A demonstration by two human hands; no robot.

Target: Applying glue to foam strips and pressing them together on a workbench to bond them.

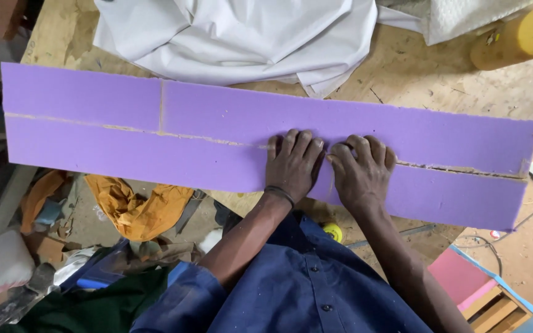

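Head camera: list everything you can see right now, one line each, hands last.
foam board: one, purple, long, lying across the wooden bench, glued seam along its length
wooden bench: one, tan, under the board
white cloth: one, bunched at the top
yellow cylinder: one, top right corner
orange cloth: one, crumpled below the board, left
small yellow round thing: one, below the board near the shirt
pink panel: one, lower right
blue shirt: one, on the person
left hand: pressing flat on the seam, dark wristband
right hand: fingers curled at the seam

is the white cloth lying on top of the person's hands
No, the white cloth lies beyond the purple foam board, apart from both hands.
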